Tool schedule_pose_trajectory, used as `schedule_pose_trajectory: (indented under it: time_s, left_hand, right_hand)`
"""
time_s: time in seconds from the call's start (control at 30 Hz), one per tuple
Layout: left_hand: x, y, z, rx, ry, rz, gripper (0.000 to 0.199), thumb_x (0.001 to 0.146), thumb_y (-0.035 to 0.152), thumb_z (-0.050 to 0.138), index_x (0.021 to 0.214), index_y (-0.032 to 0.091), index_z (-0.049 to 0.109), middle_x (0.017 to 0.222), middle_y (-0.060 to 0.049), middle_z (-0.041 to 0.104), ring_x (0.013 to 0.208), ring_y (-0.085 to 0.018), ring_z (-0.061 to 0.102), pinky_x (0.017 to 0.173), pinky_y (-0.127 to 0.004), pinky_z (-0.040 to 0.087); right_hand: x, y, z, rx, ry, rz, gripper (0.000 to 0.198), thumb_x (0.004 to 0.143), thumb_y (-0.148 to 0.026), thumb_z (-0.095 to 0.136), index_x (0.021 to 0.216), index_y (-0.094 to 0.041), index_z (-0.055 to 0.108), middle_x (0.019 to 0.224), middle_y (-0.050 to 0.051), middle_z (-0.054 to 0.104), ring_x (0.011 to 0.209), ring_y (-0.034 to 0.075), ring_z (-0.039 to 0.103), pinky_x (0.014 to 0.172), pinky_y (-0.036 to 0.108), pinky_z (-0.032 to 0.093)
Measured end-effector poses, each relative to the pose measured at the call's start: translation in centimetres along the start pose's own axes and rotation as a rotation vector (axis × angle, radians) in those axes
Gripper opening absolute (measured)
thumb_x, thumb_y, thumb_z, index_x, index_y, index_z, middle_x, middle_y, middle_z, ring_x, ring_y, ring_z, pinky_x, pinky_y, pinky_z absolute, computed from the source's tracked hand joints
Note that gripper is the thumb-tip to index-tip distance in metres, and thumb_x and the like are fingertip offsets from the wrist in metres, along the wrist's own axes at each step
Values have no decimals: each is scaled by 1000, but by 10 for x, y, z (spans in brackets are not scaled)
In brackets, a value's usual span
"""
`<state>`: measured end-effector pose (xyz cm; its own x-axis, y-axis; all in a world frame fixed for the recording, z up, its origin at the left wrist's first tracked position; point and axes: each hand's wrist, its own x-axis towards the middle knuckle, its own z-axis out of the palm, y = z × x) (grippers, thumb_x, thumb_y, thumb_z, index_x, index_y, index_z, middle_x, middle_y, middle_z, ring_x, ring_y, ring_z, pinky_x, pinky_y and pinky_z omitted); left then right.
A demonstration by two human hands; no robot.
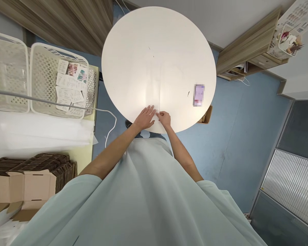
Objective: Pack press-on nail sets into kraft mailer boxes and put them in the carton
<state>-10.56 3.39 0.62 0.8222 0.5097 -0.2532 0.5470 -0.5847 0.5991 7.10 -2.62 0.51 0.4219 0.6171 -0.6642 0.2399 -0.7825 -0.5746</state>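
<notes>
A thin, see-through strip of plastic film [153, 83] lies flat on the round white table [128, 44], its outline faint against the tabletop. My left hand [145, 118] rests over its near end, palm down, with the fingers stretched out and spread. Just to the right, my right hand [164, 119] is closed in a pinch at the film's near right edge. The fingertips of both hands almost meet close to the table's front rim. What lies under my left palm is hidden.
A blurred-out purple rectangular item [199, 95] lies at the table's right. Left stand white baskets [59, 51], one holding printed cards [70, 82], above white sheets [41, 131] and stacked cardboard boxes [38, 184]. A white cable [110, 112] hangs off that side. An open carton [207, 115] sits below right.
</notes>
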Motion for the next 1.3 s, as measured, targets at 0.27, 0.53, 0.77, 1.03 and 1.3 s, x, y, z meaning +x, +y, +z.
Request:
schedule_pose_trajectory:
  time_s: [0.27, 0.53, 0.77, 1.03, 1.3]
  left_hand:
    - [-18, -2, 14, 75, -78, -18, 96, 94, 40, 71, 173, 5, 31, 183, -27, 18, 172, -39, 13, 139, -57, 15]
    - [-25, 2, 14, 35, -142, -72, 87, 84, 11, 62, 168, 9, 44, 177, -22, 38, 165, -34, 38, 137, -51, 28]
    - [-21, 0, 9, -18, -153, -155, 77, 88, 15, 62, 164, 10, 50, 174, -20, 45, 160, -32, 47, 133, -46, 35]
    - [-17, -7, 3, -283, -25, -368, 66, 89, 29, 66, 155, 22, 64, 161, -8, 64, 147, -33, 61, 126, -45, 48]
    - [-4, -14, 0, -542, 225, -711, 29, 91, 38, 70, 115, 22, 75, 120, -9, 83, 116, -31, 76, 104, -44, 61]
  right_hand:
    - [-5, 3, -9, 33, -70, 34, 28, 95, -44, 80, 105, -18, 75, 99, 5, 84, 67, 16, 78, 85, 30, 61]
    - [-28, 15, -29, -279, -93, -163, 33, 109, -36, 55, 134, -19, 68, 125, 11, 80, 92, 23, 80, 91, 37, 64]
    - [-41, 22, -34, -656, -262, -577, 69, 94, -9, 53, 160, -28, 50, 177, 7, 41, 113, 27, 73, 89, 42, 66]
    - [-20, 20, -28, -360, -225, -465, 48, 96, -22, 55, 143, -27, 62, 149, 4, 69, 91, 21, 71, 93, 39, 61]
    - [-1, -5, -23, -236, -138, -307, 30, 104, -45, 61, 125, -25, 70, 128, 5, 77, 91, 19, 70, 92, 34, 59]
